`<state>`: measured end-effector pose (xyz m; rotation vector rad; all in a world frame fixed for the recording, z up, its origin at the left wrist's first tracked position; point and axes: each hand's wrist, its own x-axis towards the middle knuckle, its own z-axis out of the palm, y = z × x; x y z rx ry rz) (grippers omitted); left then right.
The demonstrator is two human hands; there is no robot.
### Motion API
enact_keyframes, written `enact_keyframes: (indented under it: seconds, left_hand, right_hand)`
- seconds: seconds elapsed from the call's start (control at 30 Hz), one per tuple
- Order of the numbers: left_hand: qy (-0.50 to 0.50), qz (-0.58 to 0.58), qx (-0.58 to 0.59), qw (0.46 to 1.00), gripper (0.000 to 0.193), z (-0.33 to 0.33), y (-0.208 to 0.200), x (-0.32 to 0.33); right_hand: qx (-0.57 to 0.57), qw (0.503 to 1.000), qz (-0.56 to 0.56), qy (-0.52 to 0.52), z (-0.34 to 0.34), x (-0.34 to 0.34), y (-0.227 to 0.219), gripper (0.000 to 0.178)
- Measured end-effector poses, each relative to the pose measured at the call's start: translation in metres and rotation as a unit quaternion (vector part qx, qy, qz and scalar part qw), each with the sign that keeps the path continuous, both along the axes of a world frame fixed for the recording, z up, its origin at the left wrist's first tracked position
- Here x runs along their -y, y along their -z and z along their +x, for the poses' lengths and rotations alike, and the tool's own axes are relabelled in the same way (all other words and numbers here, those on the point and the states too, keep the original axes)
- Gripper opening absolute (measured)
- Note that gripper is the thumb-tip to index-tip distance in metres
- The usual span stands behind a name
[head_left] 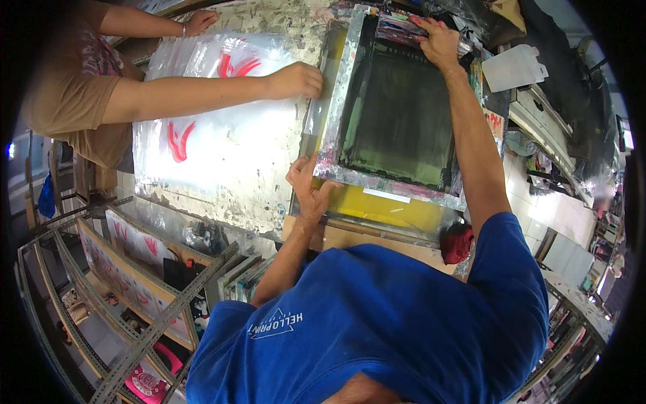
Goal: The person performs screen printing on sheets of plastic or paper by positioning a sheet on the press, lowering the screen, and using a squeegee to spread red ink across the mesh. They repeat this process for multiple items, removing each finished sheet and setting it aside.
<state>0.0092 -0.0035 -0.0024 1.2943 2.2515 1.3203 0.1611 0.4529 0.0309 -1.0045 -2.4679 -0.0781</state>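
Note:
A screen printing frame, its rim splotched with paint, holds a dark green mesh and lies over a yellow surface. At the near left corner, my left hand grips the frame, thumb along its near side. My right hand, fingertips stained red, is closed on what looks like a paint-smeared squeegee at the far end of the mesh. My right forearm passes over the frame's right side. Left of the frame, a co-worker's hand reaches close to its edge.
Clear plastic sheets with red printed strokes lie on the stained table at left. A metal rack holding printed boards stands at lower left. A white plastic jug is at far right, a dark red cloth near my right elbow.

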Motion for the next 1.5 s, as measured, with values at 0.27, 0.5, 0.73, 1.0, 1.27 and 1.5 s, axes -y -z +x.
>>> enact_keyframes:
  seconds: [0.27,0.5,0.73,1.0,1.27,1.5]
  left_hand:
    - [0.007,0.067,0.012,0.998,0.076,0.005,-0.01,-0.006]
    - [-0.001,0.186,0.009,0.982,0.065,-0.001,-0.083,-0.045]
    - [0.02,0.266,0.121,0.956,0.052,-0.018,-0.18,-0.104]
    - [-0.111,-0.071,-0.251,0.959,0.031,-0.132,-0.022,-0.079]
    - [-0.116,-0.03,-0.14,0.983,0.011,-0.134,-0.005,-0.072]
    - [0.172,-0.006,0.061,0.983,0.024,-0.056,-0.064,-0.1]
  right_hand:
    - [-0.139,0.968,-0.206,0.023,0.029,0.022,-0.039,0.05]
    - [-0.16,0.932,-0.324,-0.01,0.053,0.192,-0.152,0.053]
    - [-0.058,0.996,-0.054,-0.03,0.042,0.233,-0.252,0.052]
    - [-0.115,0.992,-0.051,-0.002,0.0,0.202,-0.335,0.051]
    - [-0.143,0.987,-0.075,-0.01,0.006,0.178,-0.337,0.045]
    - [-0.164,0.985,-0.045,-0.025,0.018,0.142,-0.313,0.039]
